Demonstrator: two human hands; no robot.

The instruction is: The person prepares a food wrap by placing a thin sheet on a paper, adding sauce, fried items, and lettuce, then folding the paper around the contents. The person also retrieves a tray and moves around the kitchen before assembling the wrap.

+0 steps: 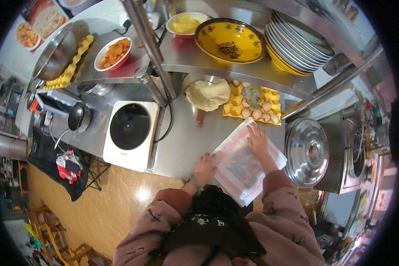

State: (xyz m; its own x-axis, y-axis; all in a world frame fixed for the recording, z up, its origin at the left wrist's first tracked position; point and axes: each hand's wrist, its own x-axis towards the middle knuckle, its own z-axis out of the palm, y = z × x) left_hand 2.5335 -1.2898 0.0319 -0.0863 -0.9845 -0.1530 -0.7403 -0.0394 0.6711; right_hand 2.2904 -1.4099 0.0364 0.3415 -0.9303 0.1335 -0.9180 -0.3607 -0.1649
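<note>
A flat sheet-like bag (241, 166), white with pink-red print and a dark picture, lies slanted across the front edge of the steel counter (177, 150). Its lower corner hangs over toward my body. My left hand (204, 170) is at the bag's left edge, fingers curled in and closed on that edge. Across the upper right part of the bag rests my right hand (258, 142), fingers stretched out and apart, palm down. Whether the bag has anything inside, I cannot tell.
Behind the bag are a yellow egg tray (275, 99) with several eggs and a pale crumpled cloth (206, 94). An induction cooker (130, 128) stands left; a large metal lid (308, 153) is right. The upper shelf holds a yellow bowl (229, 41) and stacked plates (297, 44).
</note>
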